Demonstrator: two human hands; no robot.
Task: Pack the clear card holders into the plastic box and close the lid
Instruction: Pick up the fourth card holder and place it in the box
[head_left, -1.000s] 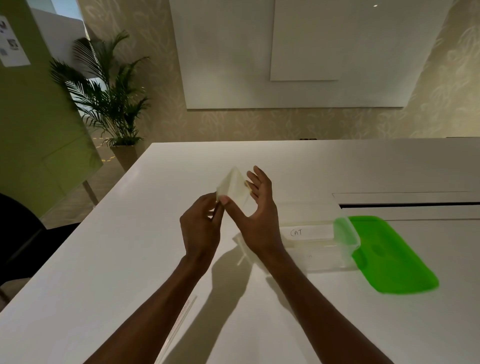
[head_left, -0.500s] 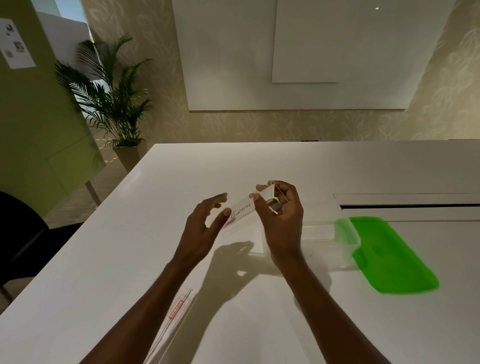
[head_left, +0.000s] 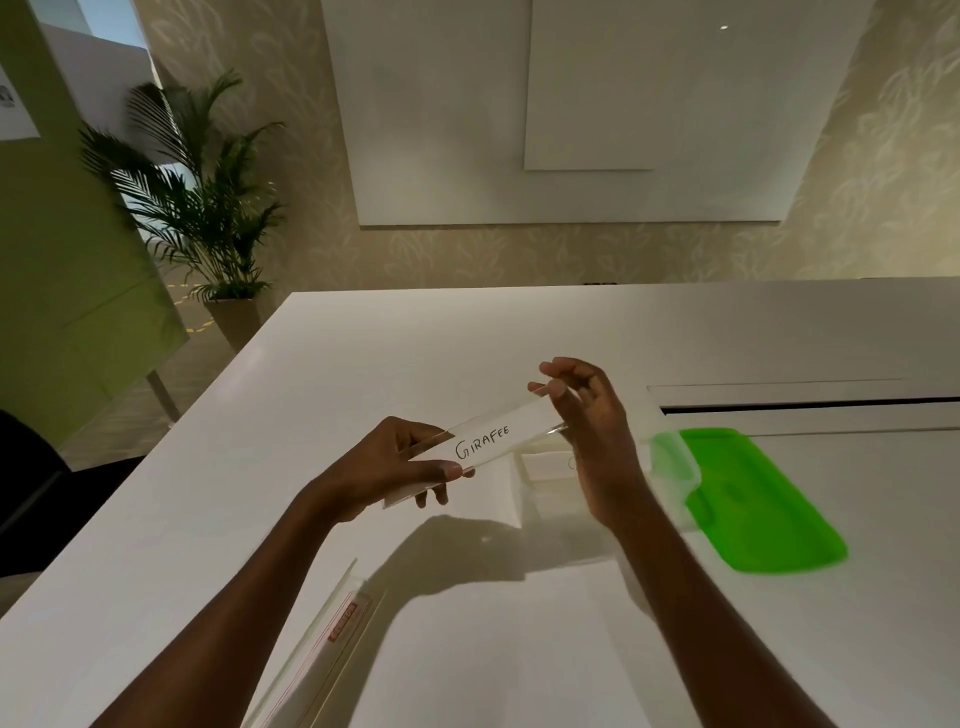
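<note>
A clear card holder (head_left: 493, 439) with a white card reading "GIRAFEE" is held level above the table between both hands. My left hand (head_left: 387, 470) pinches its left end, thumb on the front. My right hand (head_left: 592, 431) pinches its right end with fingertips. The clear plastic box (head_left: 550, 483) stands open on the table just behind and below the holder, partly hidden by my right hand; a card holder lies inside it. The green lid (head_left: 753, 499) lies flat on the table right of the box. Another clear holder with a red label (head_left: 332, 639) lies near the table's front edge.
The white table (head_left: 260, 493) has a long cable slot (head_left: 810, 405) at the right rear. A potted palm (head_left: 208, 218) stands on the floor beyond the table's left corner. A dark chair (head_left: 26, 493) sits at the far left.
The holder has turned from folded in my right hand to flat with its label facing me. My left hand has closed on its left end, and my right hand shifted to the right end.
</note>
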